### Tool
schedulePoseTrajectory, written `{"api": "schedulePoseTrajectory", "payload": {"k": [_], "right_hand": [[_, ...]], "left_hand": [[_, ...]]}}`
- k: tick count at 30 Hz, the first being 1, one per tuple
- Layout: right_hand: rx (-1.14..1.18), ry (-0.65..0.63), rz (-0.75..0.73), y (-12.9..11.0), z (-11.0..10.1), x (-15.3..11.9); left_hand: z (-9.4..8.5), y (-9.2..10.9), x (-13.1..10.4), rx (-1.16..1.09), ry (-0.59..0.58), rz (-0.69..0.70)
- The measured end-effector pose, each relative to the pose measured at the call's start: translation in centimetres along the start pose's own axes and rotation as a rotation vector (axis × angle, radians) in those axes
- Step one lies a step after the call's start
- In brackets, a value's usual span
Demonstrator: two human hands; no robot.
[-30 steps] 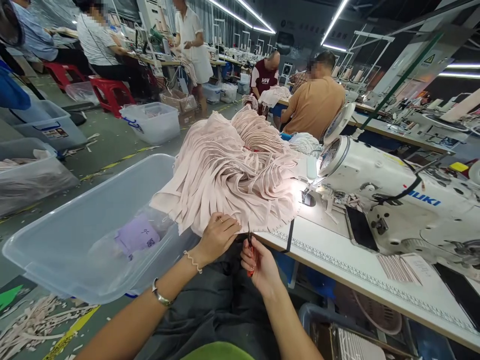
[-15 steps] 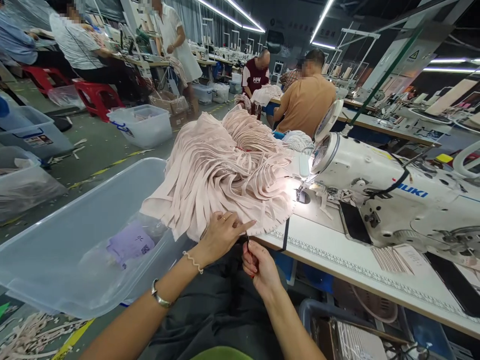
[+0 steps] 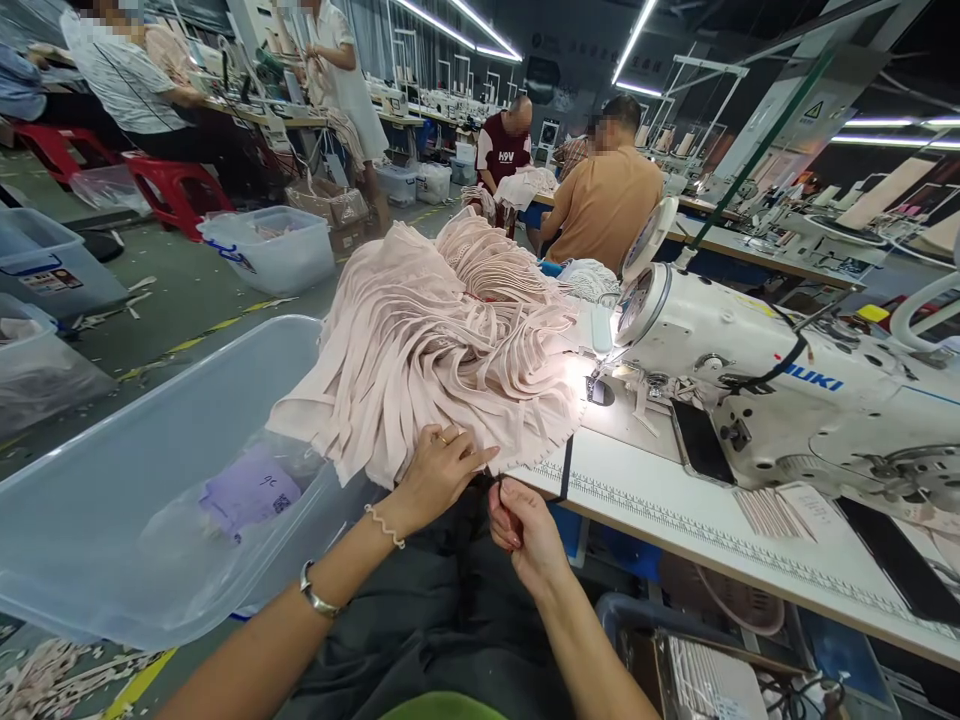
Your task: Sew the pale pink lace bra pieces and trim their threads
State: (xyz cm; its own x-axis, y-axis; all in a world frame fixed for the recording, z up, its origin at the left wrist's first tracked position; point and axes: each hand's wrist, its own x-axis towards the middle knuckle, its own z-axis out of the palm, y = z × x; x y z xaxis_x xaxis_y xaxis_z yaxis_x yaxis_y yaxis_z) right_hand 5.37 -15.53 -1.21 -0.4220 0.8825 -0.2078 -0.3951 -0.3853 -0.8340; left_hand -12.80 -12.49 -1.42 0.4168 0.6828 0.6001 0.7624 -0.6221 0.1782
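A large heap of pale pink fabric pieces (image 3: pixel 405 345) lies over the left end of the sewing table, its layers fanned out. My left hand (image 3: pixel 433 475) grips the near lower edge of this fabric, with its index finger stretched to the right along the edge. Just right of it, my right hand (image 3: pixel 525 525) is closed around a small dark tool (image 3: pixel 495 482), like thread snips. Its tip is close to the fabric edge and the left fingertip; most of it is hidden in the fingers. To the right stands a white sewing machine (image 3: pixel 705 360) with its lamp lit.
A clear plastic tub (image 3: pixel 142 420) with a purple labelled bag (image 3: pixel 251 490) stands at the left. Along the table's front runs a printed ruler (image 3: pixel 645 500). Fabric strips (image 3: pixel 776 512) and a dark phone-like slab (image 3: pixel 896 560) lie at the right. Co-workers sit and stand farther back.
The whole view has shifted slightly left. My right hand has turned a little, and less of the dark tool shows. The left hand keeps its place on the fabric edge.
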Motion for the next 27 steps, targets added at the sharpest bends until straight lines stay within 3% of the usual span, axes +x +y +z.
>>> {"api": "schedulePoseTrajectory", "payload": {"k": [3, 7, 9, 12, 18, 24, 27], "right_hand": [[-0.435, 0.092, -0.193, -2.3, -1.2, -1.6], [-1.361, 0.384, -0.529, -4.7, -2.4, -2.5], [-1.726, 0.416, -0.538, -5.0, -2.1, -2.2], [-2.093, 0.366, -0.406, -4.8, -1.1, -1.4], [-2.254, 0.284, -0.235, -5.8, -0.4, -0.8], [-2.257, 0.451, -0.208, -9.0, -2.5, -1.5], [-2.317, 0.412, -0.147, -9.8, -3.2, -1.3]], "left_hand": [[-0.4, -0.3, -0.3, 0.034, 0.061, 0.014], [-0.9, -0.4, -0.7, 0.098, 0.152, 0.074], [-1.0, -0.2, -0.7, 0.126, 0.166, 0.085], [-1.3, 0.1, -0.7, 0.157, 0.140, 0.084], [-1.7, 0.8, 0.2, 0.176, 0.005, 0.096], [-0.4, 2.4, 3.1, 0.079, -0.056, 0.181], [0.6, 2.7, 3.5, -0.012, -0.086, 0.239]]}}
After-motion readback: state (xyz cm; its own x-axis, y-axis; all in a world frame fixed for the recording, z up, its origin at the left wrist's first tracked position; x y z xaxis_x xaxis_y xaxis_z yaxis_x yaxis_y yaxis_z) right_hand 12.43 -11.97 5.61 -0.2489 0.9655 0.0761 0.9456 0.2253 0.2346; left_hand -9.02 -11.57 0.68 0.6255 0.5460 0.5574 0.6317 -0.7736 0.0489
